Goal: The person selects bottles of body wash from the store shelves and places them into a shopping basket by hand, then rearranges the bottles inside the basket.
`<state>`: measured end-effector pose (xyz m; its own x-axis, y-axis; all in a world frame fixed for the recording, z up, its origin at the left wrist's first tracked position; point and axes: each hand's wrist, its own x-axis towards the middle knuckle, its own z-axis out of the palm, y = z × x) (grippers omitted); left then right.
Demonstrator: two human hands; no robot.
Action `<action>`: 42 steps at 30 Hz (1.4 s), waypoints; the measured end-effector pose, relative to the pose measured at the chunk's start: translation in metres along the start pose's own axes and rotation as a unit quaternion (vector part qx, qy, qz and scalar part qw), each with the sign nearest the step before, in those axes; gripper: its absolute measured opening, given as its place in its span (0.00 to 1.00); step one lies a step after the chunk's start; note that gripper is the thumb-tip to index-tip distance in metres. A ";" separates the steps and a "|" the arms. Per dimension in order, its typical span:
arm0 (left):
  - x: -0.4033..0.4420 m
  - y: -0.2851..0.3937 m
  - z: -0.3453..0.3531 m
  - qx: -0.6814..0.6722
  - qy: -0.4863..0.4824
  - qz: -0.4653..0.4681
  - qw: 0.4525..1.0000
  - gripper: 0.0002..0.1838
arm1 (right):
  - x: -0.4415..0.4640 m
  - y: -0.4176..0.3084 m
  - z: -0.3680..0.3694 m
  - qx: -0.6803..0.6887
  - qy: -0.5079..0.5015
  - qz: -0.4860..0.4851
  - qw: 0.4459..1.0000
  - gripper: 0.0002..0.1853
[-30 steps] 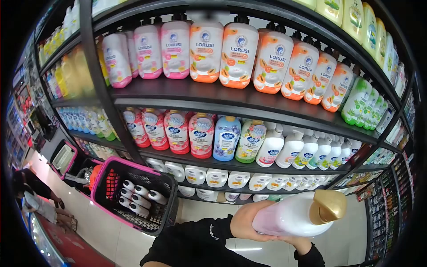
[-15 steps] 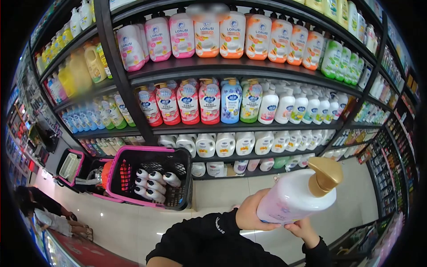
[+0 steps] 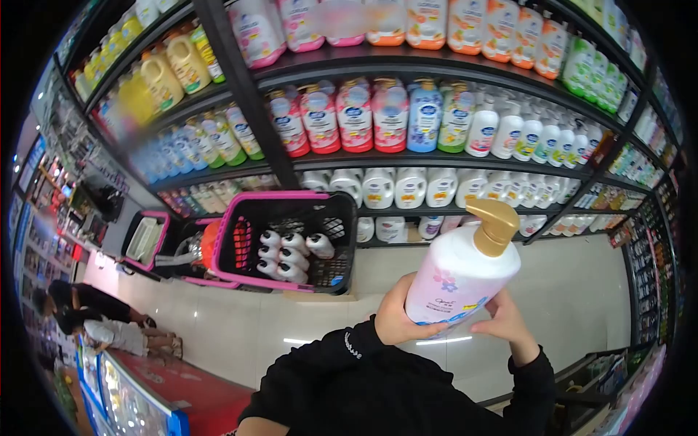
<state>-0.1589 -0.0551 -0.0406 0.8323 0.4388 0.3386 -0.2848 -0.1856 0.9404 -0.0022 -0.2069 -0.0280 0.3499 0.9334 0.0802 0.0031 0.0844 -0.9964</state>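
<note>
A large white-and-pink pump bottle point(image 3: 454, 280) with a gold pump head point(image 3: 494, 227) is held up before me, tilted, its flower-printed label partly facing me. My left hand point(image 3: 396, 316) is closed around its lower left side. At the lower right side, my right hand point(image 3: 507, 325) cups the bottle with its fingers partly hidden behind it and its thumb held out. Black sleeves cover both my arms.
A black basket with a pink rim point(image 3: 225, 243) holds several small white bottles point(image 3: 292, 260). Behind stand dark shelves point(image 3: 436, 168) packed with pump bottles. Two people point(image 3: 120, 320) are at the left, near a red-sided counter point(image 3: 182, 381). Tiled floor point(image 3: 254, 316) lies below.
The pump bottle has moved left and turned more upright, showing more of its label. My right hand has shifted from beneath it to its right side. My view has tilted down and left.
</note>
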 end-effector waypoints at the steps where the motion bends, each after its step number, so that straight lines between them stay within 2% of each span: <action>1: -0.003 -0.001 -0.008 0.002 0.011 -0.008 1.000 0.40 | 0.010 -0.003 0.003 0.005 -0.011 0.007 1.000 0.51; 3: -0.010 -0.004 -0.022 0.024 0.026 0.011 0.999 0.40 | 0.035 -0.019 0.011 0.033 0.053 -0.057 0.996 0.59; 7: -0.018 -0.012 -0.059 0.061 0.047 -0.014 0.997 0.40 | 0.093 -0.059 0.037 0.001 -0.004 -0.087 0.996 0.60; 9: -0.019 -0.012 -0.085 0.124 0.055 0.004 0.991 0.39 | 0.124 -0.062 0.044 -0.128 -0.158 -0.039 0.978 0.55; 10: -0.020 -0.015 -0.098 0.131 0.065 0.015 0.989 0.38 | 0.140 -0.064 0.057 -0.120 -0.144 0.006 0.982 0.50; 11: -0.020 -0.019 -0.113 0.132 0.077 0.006 0.988 0.38 | 0.158 -0.062 0.066 -0.116 -0.156 0.012 0.981 0.50; 13: -0.020 -0.027 -0.144 0.093 0.067 -0.028 0.993 0.37 | 0.197 -0.055 0.080 -0.172 -0.269 0.047 0.947 0.50; 14: -0.019 -0.031 -0.161 0.088 0.061 -0.048 0.993 0.35 | 0.216 -0.050 0.090 -0.251 -0.324 -0.019 0.912 0.49; 15: -0.019 -0.036 -0.178 0.085 0.072 -0.056 0.992 0.35 | 0.232 -0.046 0.103 -0.248 -0.336 -0.013 0.909 0.49; 17: -0.018 -0.046 -0.210 0.099 0.065 -0.059 0.991 0.35 | 0.259 -0.040 0.129 -0.253 -0.350 0.059 0.900 0.47; 19: -0.018 -0.063 -0.238 0.098 0.072 -0.079 0.989 0.35 | 0.286 -0.026 0.150 -0.241 -0.364 0.081 0.896 0.45; 21: -0.015 -0.077 -0.266 0.112 0.071 -0.096 0.986 0.35 | 0.308 -0.011 0.168 -0.280 -0.346 0.026 0.895 0.45; 22: -0.014 -0.087 -0.279 0.110 0.071 -0.107 0.986 0.35 | 0.317 -0.003 0.177 -0.277 -0.349 0.034 0.894 0.45; 24: -0.013 -0.102 -0.303 0.121 0.073 -0.128 0.982 0.36 | 0.329 0.014 0.193 -0.201 -0.324 0.145 0.913 0.45; 25: -0.013 -0.112 -0.312 0.114 0.074 -0.134 0.982 0.36 | 0.336 0.023 0.201 -0.200 -0.326 0.154 0.911 0.45; 27: -0.017 -0.139 -0.328 0.119 0.092 -0.146 0.978 0.36 | 0.348 0.040 0.215 -0.294 -0.357 0.103 0.881 0.45; 28: -0.018 -0.150 -0.336 0.125 0.054 -0.194 0.971 0.35 | 0.355 0.047 0.222 -0.300 -0.366 0.084 0.877 0.40; 29: -0.018 -0.165 -0.342 0.119 0.056 -0.199 0.971 0.35 | 0.359 0.059 0.227 -0.300 -0.369 0.091 0.875 0.40; 31: -0.022 -0.199 -0.350 0.130 0.069 -0.148 0.978 0.33 | 0.362 0.089 0.235 -0.343 -0.362 0.049 0.865 0.41; 35: -0.036 -0.257 -0.362 0.143 0.099 -0.161 0.972 0.32 | 0.368 0.147 0.245 -0.364 -0.338 0.056 0.866 0.39; 37: -0.044 -0.284 -0.364 0.144 0.090 -0.190 0.967 0.32 | 0.372 0.171 0.255 -0.363 -0.335 0.055 0.868 0.37; 39: -0.048 -0.303 -0.359 0.100 0.134 -0.319 0.933 0.33 | 0.372 0.197 0.262 -0.414 -0.330 0.058 0.847 0.30; 40: -0.087 -0.398 -0.325 -0.157 0.195 -0.297 0.921 0.29 | 0.371 0.211 0.265 -0.430 -0.332 0.069 0.837 0.31; 41: -0.091 -0.401 -0.321 -0.163 0.206 -0.300 0.917 0.29 | 0.371 0.224 0.267 -0.429 -0.344 0.072 0.832 0.31; 42: -0.091 -0.394 -0.321 -0.076 0.193 -0.423 0.882 0.28 | 0.371 0.238 0.268 -0.435 -0.334 0.084 0.832 0.31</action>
<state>-0.2749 0.2607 -0.4327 0.5620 0.6356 -0.5294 0.2767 0.4587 0.8444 -0.1229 0.2529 -0.2278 -0.1844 0.9162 -0.3557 0.7856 -0.0801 -0.6135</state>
